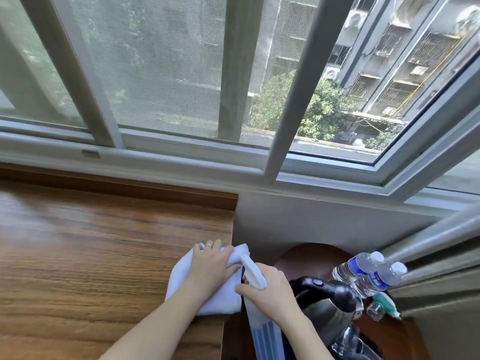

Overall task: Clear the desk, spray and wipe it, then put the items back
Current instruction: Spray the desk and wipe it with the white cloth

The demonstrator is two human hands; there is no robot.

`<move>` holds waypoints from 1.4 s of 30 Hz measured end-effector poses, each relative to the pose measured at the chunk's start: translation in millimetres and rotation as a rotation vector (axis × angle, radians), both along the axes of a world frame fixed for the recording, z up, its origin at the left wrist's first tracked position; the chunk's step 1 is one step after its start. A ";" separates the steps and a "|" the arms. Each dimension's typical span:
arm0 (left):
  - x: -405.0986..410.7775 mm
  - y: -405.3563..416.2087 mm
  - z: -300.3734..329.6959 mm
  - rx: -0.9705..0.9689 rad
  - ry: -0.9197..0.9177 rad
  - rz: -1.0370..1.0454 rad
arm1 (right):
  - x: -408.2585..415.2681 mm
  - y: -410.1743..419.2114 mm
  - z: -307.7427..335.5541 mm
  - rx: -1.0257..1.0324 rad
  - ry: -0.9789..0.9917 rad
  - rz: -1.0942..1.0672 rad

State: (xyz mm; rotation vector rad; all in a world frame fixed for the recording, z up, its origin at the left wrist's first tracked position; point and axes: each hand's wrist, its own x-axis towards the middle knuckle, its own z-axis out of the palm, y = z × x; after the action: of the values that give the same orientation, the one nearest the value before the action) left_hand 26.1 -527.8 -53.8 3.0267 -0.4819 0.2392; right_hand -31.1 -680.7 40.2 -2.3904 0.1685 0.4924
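Pressing the white cloth [205, 284] flat at the bench's [104, 242] right edge, the left hand [210, 263] lay open on it, while the right hand [270, 292] gripped the spray bottle [259, 307]. Wiping well likely meant long, overlapping strokes under even pressure.

A lived-in room in an upper-floor flat: a wooden desk [104, 242] under a sliding window [181, 74] facing apartment blocks [405, 61], with a kettle [330, 300] and water bottles [368, 274] on a side table [306, 258].
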 end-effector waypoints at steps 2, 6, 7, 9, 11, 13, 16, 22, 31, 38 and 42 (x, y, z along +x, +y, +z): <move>-7.0 0.3 -0.7 -0.026 0.018 0.000 | 0.3 -0.9 -1.5 0.011 -0.009 0.013; -30.5 0.3 -2.5 -0.054 0.047 0.017 | 1.8 -0.9 -3.5 0.044 -0.021 -0.003; -38.1 1.2 -4.9 -0.068 0.053 0.009 | 2.8 -1.0 -4.3 0.031 -0.019 0.001; -53.0 5.1 -12.5 -0.093 0.053 -0.027 | 5.0 -1.9 -7.1 0.029 -0.016 -0.003; -62.8 10.6 -19.4 -0.108 0.051 -0.063 | 7.3 -2.2 -9.8 0.050 -0.022 -0.021; -62.0 14.5 -20.7 -0.111 0.037 -0.081 | 10.5 -2.0 -11.5 0.048 -0.024 -0.019; -45.6 13.3 -16.3 -0.087 0.009 -0.088 | 16.2 -2.2 -13.4 0.064 -0.021 -0.025; 10.1 14.2 -8.4 -0.015 0.030 -0.013 | 24.1 -2.5 -17.6 0.050 -0.010 -0.006; 48.1 8.5 -1.7 0.025 0.060 0.084 | 26.9 -5.7 -22.2 0.072 -0.002 -0.072; 7.1 -1.1 -7.0 0.005 0.057 -0.083 | 35.4 -6.7 -26.9 0.106 0.010 -0.119; 8.2 0.1 -7.5 0.002 0.020 -0.140 | 38.3 -6.4 -29.5 0.110 0.019 -0.123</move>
State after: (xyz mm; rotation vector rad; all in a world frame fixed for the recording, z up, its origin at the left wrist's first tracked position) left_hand 34.2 -527.7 -61.3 2.9766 -0.6888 0.2002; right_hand 7.2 -687.1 10.6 -2.2535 0.2880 0.4543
